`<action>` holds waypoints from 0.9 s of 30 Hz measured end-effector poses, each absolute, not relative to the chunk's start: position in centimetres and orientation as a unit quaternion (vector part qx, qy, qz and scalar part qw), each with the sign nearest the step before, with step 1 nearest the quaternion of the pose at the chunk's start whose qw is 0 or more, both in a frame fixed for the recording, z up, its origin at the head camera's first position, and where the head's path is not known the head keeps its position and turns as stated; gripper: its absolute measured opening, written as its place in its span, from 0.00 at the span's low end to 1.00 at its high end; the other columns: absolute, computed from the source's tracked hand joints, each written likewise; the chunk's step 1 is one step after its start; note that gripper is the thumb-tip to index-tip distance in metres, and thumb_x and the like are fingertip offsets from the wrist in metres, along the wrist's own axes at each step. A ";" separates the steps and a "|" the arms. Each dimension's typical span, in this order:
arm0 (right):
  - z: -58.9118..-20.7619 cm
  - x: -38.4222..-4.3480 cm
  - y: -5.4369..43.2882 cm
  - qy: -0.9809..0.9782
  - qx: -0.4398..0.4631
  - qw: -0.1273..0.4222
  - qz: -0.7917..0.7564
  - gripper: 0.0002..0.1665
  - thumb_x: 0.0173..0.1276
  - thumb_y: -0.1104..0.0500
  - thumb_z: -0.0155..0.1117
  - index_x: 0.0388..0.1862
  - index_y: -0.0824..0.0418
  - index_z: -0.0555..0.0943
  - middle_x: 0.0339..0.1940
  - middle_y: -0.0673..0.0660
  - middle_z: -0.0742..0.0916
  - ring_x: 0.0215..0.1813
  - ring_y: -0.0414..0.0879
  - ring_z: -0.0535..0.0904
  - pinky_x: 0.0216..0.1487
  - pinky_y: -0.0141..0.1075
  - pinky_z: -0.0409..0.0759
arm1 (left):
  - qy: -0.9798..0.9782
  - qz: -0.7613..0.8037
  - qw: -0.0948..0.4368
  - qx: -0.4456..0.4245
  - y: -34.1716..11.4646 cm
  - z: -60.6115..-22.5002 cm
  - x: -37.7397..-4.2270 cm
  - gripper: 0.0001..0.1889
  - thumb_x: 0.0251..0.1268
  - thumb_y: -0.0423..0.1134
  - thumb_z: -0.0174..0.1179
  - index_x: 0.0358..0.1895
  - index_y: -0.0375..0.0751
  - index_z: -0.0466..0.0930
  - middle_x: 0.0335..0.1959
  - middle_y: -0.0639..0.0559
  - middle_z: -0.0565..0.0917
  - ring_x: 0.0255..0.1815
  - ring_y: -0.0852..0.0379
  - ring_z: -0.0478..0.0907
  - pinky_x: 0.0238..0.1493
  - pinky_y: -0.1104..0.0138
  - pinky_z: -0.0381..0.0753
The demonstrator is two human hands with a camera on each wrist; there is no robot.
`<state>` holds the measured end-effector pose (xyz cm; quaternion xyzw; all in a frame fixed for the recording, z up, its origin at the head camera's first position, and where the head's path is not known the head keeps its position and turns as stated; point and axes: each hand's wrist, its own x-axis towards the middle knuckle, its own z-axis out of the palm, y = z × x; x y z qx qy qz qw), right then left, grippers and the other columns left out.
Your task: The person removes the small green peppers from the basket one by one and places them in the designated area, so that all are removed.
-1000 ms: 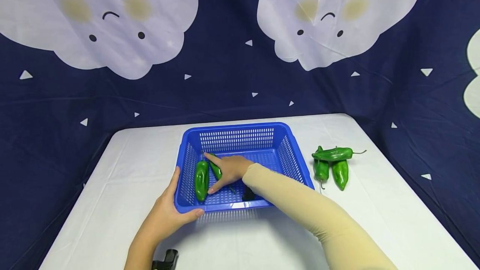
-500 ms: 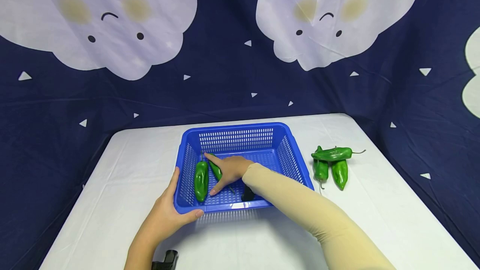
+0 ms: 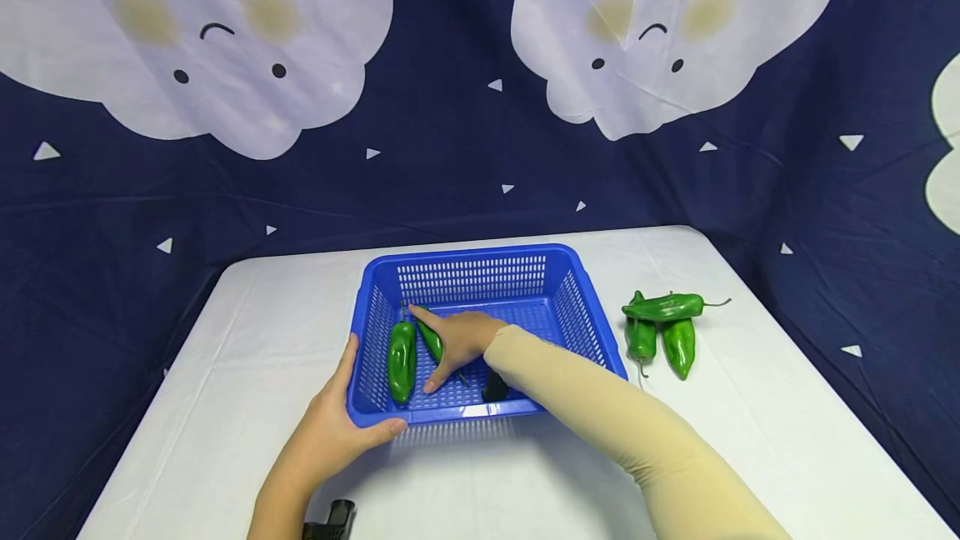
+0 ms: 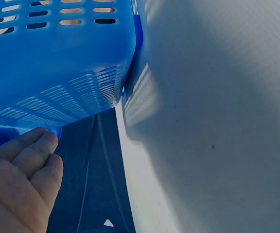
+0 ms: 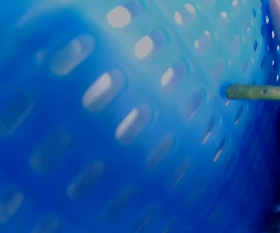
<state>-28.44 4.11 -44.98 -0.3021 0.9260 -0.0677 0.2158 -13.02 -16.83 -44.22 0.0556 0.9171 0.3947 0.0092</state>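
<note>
A blue perforated basket (image 3: 480, 255) stands on the table, with a green pepper (image 3: 402, 363) lying lengthwise along its left side. At the basket's front left corner my left hand (image 3: 330, 415) grips the rim, its thumb on the front edge. In the left wrist view, the curled fingers (image 4: 35, 150) reach under the rim. My right hand (image 3: 459, 342) is inside the basket over a second green pepper (image 3: 430, 338), its thumb and index finger spread apart. The other right fingers are hidden. A pepper stem (image 5: 259, 92) shows close up in the right wrist view.
To the right of the basket lie several green peppers (image 3: 667, 307), one across the others, on the white tabletop (image 3: 285, 307). A dark blue curtain with clouds (image 3: 450, 165) hangs behind. Black wrist gear (image 3: 330, 521) shows under the left wrist.
My right thumb has drawn slightly to the right, away from the left pepper and toward the one under the hand. The left hand and the basket stay where they were.
</note>
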 end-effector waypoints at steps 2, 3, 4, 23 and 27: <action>-45.0 -28.4 4.1 0.926 -0.303 0.216 -0.068 0.81 0.37 0.20 0.73 0.81 0.33 0.34 0.72 0.57 0.76 0.69 0.51 0.75 0.68 0.44 0.75 | 0.917 0.395 0.009 0.056 -16.8 -44.2 -13.0 0.70 0.44 0.64 0.74 0.81 0.53 0.29 0.79 0.35 0.54 0.73 0.30 0.63 0.67 0.35 0.66; -45.0 -28.4 4.1 0.926 -0.303 0.217 -0.068 0.81 0.37 0.20 0.73 0.81 0.33 0.34 0.73 0.58 0.75 0.69 0.51 0.75 0.68 0.44 0.74 | 0.917 0.395 0.009 0.056 -16.8 -44.2 -13.0 0.70 0.44 0.64 0.74 0.81 0.53 0.29 0.79 0.35 0.54 0.73 0.30 0.63 0.67 0.35 0.66; -45.0 -28.4 4.1 0.926 -0.303 0.216 -0.068 0.81 0.37 0.20 0.73 0.81 0.33 0.34 0.73 0.58 0.75 0.69 0.52 0.75 0.68 0.44 0.74 | 0.917 0.394 0.009 0.056 -16.8 -44.2 -13.0 0.70 0.44 0.64 0.74 0.81 0.53 0.29 0.79 0.35 0.54 0.73 0.30 0.63 0.67 0.35 0.67; -45.0 -28.5 4.0 0.924 -0.302 0.223 -0.071 0.81 0.38 0.20 0.72 0.81 0.34 0.33 0.73 0.58 0.75 0.70 0.52 0.75 0.69 0.45 0.73 | 0.917 0.397 0.012 0.051 -16.8 -44.2 -13.0 0.70 0.44 0.65 0.74 0.81 0.53 0.28 0.80 0.35 0.53 0.73 0.30 0.63 0.67 0.35 0.66; -45.1 -28.5 4.0 0.925 -0.299 0.224 -0.075 0.81 0.38 0.20 0.73 0.81 0.33 0.34 0.74 0.57 0.75 0.70 0.52 0.74 0.69 0.45 0.73 | 0.916 0.398 0.012 0.053 -16.8 -44.2 -13.0 0.70 0.44 0.65 0.74 0.81 0.53 0.28 0.80 0.35 0.53 0.74 0.30 0.62 0.67 0.35 0.66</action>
